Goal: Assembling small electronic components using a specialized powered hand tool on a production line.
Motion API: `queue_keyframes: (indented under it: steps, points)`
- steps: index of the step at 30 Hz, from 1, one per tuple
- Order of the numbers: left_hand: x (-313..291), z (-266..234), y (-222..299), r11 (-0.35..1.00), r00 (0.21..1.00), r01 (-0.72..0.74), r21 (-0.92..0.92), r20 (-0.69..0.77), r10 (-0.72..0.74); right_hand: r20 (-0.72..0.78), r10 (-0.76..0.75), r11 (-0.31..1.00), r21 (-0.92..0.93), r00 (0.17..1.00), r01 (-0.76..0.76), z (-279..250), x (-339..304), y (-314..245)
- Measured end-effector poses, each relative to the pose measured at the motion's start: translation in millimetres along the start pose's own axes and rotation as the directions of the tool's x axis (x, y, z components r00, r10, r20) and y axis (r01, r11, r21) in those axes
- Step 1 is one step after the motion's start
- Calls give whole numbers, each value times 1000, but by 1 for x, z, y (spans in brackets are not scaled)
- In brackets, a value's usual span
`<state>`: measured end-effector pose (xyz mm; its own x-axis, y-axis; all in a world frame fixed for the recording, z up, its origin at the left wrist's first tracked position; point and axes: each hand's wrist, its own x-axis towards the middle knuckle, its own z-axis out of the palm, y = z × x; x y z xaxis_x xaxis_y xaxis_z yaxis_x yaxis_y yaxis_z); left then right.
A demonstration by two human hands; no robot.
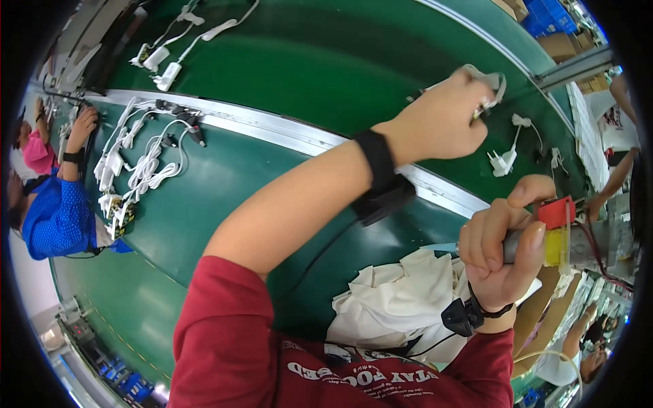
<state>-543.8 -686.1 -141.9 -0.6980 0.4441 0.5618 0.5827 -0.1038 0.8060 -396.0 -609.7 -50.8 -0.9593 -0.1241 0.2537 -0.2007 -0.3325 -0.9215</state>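
My left hand (459, 112) reaches out over the dark green conveyor belt (306, 54), its fingers closed and slightly blurred. A pale looped cord (502, 87) sticks out from its far side, and small parts between the fingers are too blurred to name. Close by lies a white plug adapter (503, 163) with its cord. At the right, my right hand (500, 248) is wrapped round a grey cylindrical tool (586, 245) banded in red and yellow, with thin wires along it. A light blue pointed tip (441, 247) shows on the other side of the fist.
A metal rail (272, 126) divides the belt from the green worktop (224, 183). White corded adapters (163, 75) lie on the belt; several more (129, 156) lie bunched on the worktop. Crumpled white cloth (394, 296) rests before me. A co-worker in blue (58, 214) sits at left.
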Motion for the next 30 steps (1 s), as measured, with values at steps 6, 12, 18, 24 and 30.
queue_keyframes:
  steps: [6, 12, 18, 24, 30]
  points:
    - [-29, -30, -1, 775, 987, -67, 629, 154, -40, -35, -22, 1000, 16, 999, 22, 4, 1, 13]
    - [-48, -221, 8, 175, 990, 117, 978, -101, -96, -146, 21, 999, -44, 989, -28, 9, 2, 18]
    - [-98, -389, 3, -227, 802, 307, 924, -380, -461, -15, -9, 997, -80, 1000, 7, 14, 9, 22]
    - [-61, -328, 12, 539, 665, 733, 415, -270, -697, -54, -24, 997, -80, 998, 20, 20, 13, 23]
    - [-84, -136, 38, 404, 673, 567, -718, 121, -730, -117, -19, 995, -104, 993, 6, 15, 21, 21]
